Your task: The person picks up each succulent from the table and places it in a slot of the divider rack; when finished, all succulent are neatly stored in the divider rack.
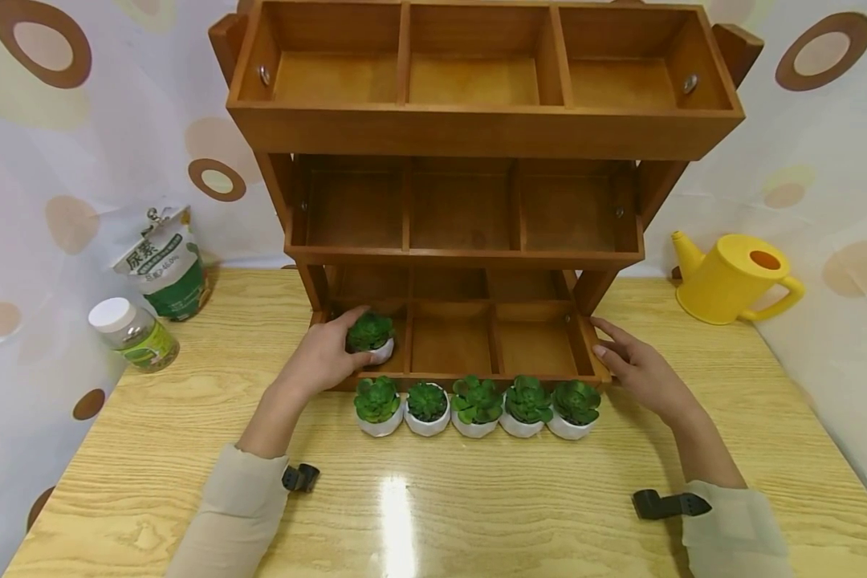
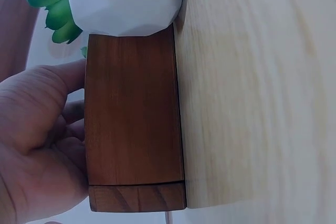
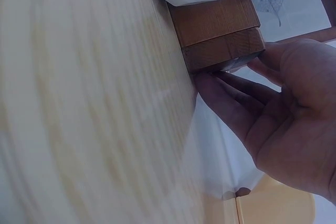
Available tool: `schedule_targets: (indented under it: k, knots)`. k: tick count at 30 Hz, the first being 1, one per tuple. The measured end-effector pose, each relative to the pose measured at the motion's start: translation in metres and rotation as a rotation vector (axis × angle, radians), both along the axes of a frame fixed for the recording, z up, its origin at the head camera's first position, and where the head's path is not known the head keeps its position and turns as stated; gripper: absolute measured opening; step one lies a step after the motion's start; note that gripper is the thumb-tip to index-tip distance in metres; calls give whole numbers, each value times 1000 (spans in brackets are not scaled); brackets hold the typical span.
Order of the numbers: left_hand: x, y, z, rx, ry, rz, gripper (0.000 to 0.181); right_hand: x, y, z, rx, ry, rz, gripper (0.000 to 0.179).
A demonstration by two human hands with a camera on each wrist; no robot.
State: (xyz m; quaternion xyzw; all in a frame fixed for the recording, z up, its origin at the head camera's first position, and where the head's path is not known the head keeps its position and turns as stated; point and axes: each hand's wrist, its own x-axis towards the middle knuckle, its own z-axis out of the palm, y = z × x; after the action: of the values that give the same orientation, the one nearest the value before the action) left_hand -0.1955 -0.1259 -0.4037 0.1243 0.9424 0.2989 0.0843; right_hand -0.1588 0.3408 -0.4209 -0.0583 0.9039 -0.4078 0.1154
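Note:
In the bottom left compartment of a three-tier wooden plant stand [image 1: 486, 132], my left hand [image 1: 323, 353] holds a small potted succulent [image 1: 370, 333], thumb and fingers around its white pot. The left wrist view shows this hand [image 2: 39, 135] behind the stand's front board [image 2: 134, 108], which hides the held pot. My right hand [image 1: 639, 371] grips the right end of the bottom tier. Seen from the right wrist, the thumb lies at the top edge and the fingers [image 3: 226, 100] bend against the outer end of the board [image 3: 223, 48].
Several succulents in white pots [image 1: 474, 408] stand in a row along the stand's front. On the left are a white-lidded jar [image 1: 133, 333] and a clipped green-and-white bag [image 1: 173, 273]. A yellow watering can [image 1: 730, 277] is at the right, near the patterned wall covering [image 1: 831, 160].

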Motion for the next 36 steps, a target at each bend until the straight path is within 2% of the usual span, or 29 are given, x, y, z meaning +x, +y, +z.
schedule_targets:
  k: [8, 17, 28, 36]
  knots:
    - [6, -7, 8, 61, 1, 15, 87, -2, 2, -2, -3, -5, 3, 61]
    - [18, -20, 23, 111, 12, -29, 90, -2, 1, -1, -3, -8, 4, 61]
    - [33, -29, 31, 63, 65, -78, 106, 0, -1, 0, -5, 3, 4, 62]
    - [50, -37, 28, 25, 54, -126, 108, 0, 0, 1, -2, -8, 1, 63]
